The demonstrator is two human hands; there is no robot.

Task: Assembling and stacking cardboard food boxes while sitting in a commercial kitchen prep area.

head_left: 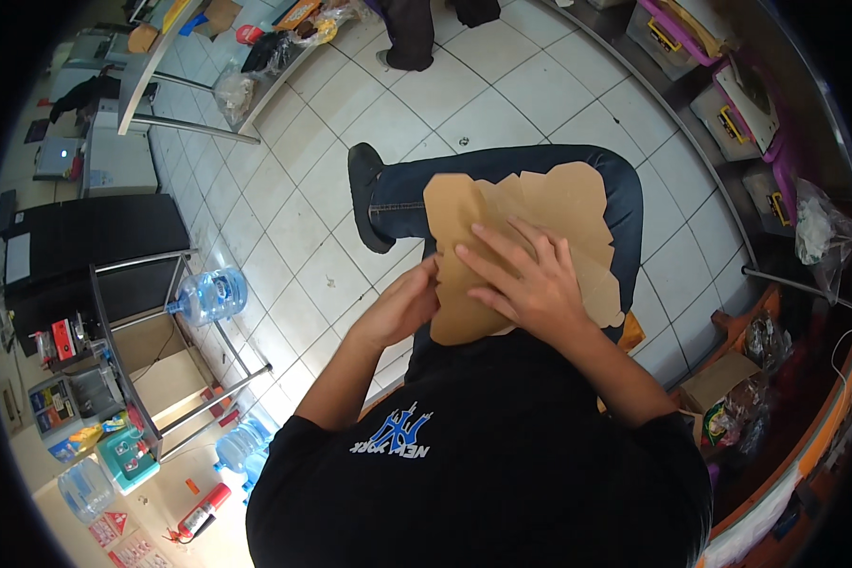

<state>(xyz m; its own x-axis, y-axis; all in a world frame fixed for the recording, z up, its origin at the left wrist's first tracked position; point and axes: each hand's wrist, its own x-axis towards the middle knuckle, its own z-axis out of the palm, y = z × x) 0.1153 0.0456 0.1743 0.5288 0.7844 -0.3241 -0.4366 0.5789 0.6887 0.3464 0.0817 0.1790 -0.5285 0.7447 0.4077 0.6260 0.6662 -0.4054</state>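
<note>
A brown cardboard sheet [456, 284] with wavy, notched edges, like an unfolded takeaway box, lies over my raised thigh in front of my black shirt. Its left panel stands bent up along a crease, while the right part spreads flatter over the jeans. At the left edge my left hand [405, 305] grips the cardboard, its fingertips partly hidden behind the panel. My right hand [538, 284] rests on top near the middle, fingers stretched and spread against the surface, slightly blurred.
White tiles [322, 237] cover the floor. To the left are a metal rack [175, 265] with a water jug [213, 295] and a fire extinguisher [204, 511]. Lidded plastic bins [719, 123] line a right shelf. Another person's leg [409, 33] stands at the far side.
</note>
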